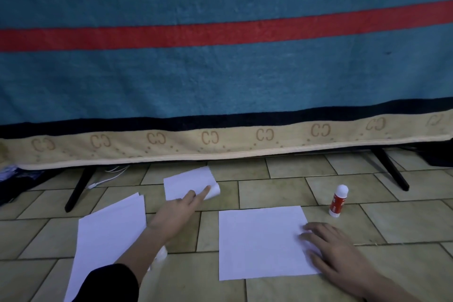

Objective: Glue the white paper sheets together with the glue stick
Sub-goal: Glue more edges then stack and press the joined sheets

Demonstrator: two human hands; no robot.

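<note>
- Blanket (220,76): teal cloth with a red stripe, a dark band and a beige patterned border, hanging across the whole background.
- Tiled floor (269,174): beige tiles with dark joints, below the blanket.
- Two black legs (79,189) (392,169): slanting out from under the blanket's lower edge.
- White cable (105,180): on the tiles beneath the blanket, beside the left leg.
- Dark cloth (14,184): below the blanket's left end.

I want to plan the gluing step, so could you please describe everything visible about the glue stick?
The glue stick stands upright on the tiled floor, a short plastic-looking tube with a red label bearing white print, a white rounded cap on top and a white base. The cap is on. It stands apart from the square paper sheet, past that sheet's far right corner. Nothing touches it; the right hand rests on the sheet, nearer the camera.
</note>
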